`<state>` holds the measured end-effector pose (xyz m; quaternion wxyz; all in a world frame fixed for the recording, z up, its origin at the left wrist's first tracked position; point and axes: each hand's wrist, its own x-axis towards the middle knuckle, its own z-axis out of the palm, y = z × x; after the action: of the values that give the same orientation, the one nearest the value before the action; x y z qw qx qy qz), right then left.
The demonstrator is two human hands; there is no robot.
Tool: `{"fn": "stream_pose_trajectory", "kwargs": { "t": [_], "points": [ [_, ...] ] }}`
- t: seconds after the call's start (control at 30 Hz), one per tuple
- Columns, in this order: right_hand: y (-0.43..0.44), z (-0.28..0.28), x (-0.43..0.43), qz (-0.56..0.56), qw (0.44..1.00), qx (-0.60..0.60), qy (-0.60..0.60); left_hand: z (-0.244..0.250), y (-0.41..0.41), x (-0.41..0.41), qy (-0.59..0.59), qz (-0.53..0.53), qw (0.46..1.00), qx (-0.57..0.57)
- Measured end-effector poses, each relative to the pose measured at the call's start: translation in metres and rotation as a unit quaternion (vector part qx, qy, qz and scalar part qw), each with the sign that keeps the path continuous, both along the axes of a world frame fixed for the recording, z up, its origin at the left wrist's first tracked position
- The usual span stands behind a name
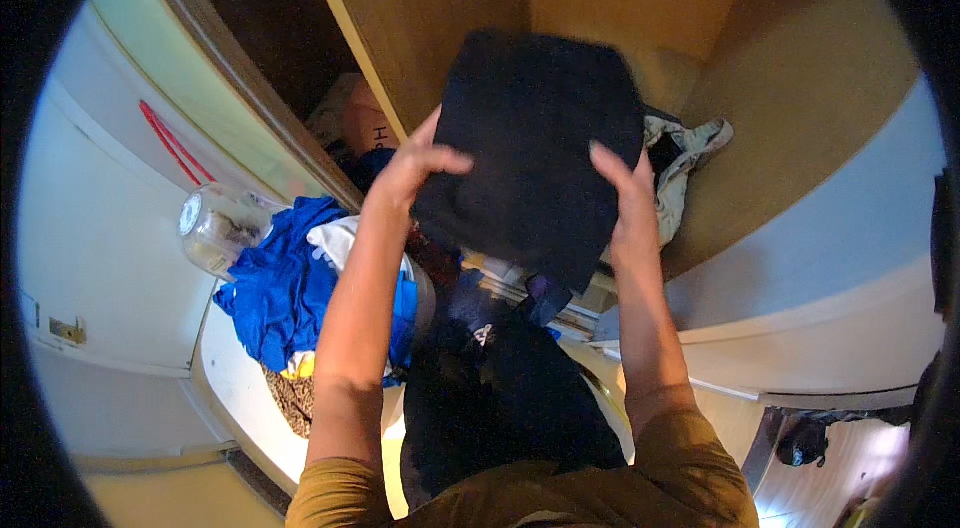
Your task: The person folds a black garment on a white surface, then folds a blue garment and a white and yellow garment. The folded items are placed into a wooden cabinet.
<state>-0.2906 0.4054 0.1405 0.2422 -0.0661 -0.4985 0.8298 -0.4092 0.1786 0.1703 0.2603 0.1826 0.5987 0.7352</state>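
Note:
Both hands hold up a piece of folded black cloth (536, 145), likely a garment, in front of an open wooden cabinet. My left hand (416, 164) grips its left edge, thumb laid over the front. On the opposite edge, my right hand (630, 179) has its thumb on top too. The fingers of both hands are mostly hidden behind the cloth. A crumpled light patterned cloth (675, 160) shows beyond my right hand, inside the cabinet. Below the black cloth lie dark clothes and a stack of papers or books (506, 277), partly covered.
A pile of blue clothing (289, 280) lies at the left, beside a clear plastic jar (221, 228) on its side. The cabinet's upright divider (352, 33) stands behind my left hand. A cardboard box (367, 119) sits in the dark left compartment. At the right is a curved-looking cabinet door (810, 250).

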Motion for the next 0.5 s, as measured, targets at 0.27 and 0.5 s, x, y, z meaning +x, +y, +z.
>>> {"fn": "stream_pose_trajectory", "kwargs": {
  "t": [0.27,0.5],
  "points": [
    [0.109,-0.128,-0.199,-0.172,0.923,0.267,-0.216,-0.085,0.086,-0.13,0.395,0.146,0.831,-0.363],
    [0.047,-0.142,-0.167,-0.255,0.839,0.438,-0.198,-0.129,0.074,-0.08,0.445,0.161,0.738,-0.481]
  ]
}}
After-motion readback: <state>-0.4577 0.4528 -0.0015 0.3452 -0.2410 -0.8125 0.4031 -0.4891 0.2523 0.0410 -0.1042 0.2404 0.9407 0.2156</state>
